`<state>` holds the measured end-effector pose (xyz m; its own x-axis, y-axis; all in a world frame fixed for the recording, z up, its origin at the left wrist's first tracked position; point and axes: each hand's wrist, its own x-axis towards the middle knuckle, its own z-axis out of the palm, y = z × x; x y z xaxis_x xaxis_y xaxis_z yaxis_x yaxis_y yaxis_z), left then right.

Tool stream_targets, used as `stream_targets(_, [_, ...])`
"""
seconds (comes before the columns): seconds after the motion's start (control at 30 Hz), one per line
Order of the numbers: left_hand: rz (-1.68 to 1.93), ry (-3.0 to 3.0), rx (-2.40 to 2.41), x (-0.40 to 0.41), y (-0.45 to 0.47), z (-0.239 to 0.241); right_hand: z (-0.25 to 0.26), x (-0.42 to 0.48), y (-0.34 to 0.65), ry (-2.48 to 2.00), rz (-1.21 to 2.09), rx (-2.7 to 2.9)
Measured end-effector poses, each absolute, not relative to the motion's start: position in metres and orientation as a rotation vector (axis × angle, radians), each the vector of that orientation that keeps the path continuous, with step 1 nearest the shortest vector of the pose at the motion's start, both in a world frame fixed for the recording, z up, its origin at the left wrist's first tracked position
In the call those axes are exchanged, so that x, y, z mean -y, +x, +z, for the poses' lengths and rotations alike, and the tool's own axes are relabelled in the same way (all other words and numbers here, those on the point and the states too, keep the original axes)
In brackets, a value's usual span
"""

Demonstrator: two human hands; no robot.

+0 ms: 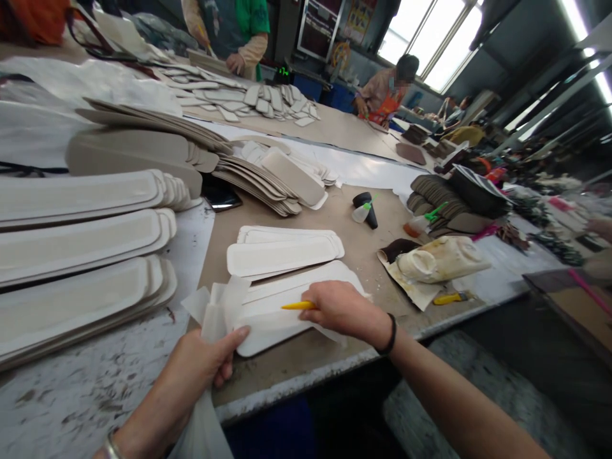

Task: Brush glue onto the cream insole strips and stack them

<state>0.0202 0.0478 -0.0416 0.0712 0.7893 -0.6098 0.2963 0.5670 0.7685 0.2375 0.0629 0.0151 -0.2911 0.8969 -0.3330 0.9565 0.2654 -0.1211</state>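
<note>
My left hand (205, 360) is closed on a thin, translucent white sheet (220, 309) that bunches above the fingers and hangs below the wrist. Its thumb tip lies by the left end of a long white panel (272, 331) with rounded corners. Over that panel's right part, my right hand (342, 309) is closed around a tool with a pointed yellow handle (297, 306). The tapered end points left; the tool's other end is hidden in the fingers. More white panels (282, 255) lie overlapped just behind, on the brown work surface (296, 373).
Stacked pale panels (76, 233) fill the left side, with fanned grey-beige panels (262, 178) behind. Rightward are a small bottle (362, 212), a stained pale container (425, 262) and a yellow-handled brush (449, 298). Co-workers (385, 95) stand across the table.
</note>
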Motion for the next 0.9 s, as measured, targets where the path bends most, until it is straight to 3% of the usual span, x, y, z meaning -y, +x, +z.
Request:
stream_targets(0.27, [0.503, 0.918, -1.536, -0.042, 0.024, -0.033, 0.018, -0.045, 0.314, 2.203, -0.455, -2.088])
stream_targets(0.47, [0.484, 0.928, -1.565, -0.042, 0.026, -0.031, 0.014, -0.053, 0.3, 2.16, -0.224, -1.95])
stream_targets(0.9, [0.453, 0.957, -1.635, -0.044, 0.026, -0.041, 0.003, -0.052, 0.299, 2.15, -0.151, -1.973])
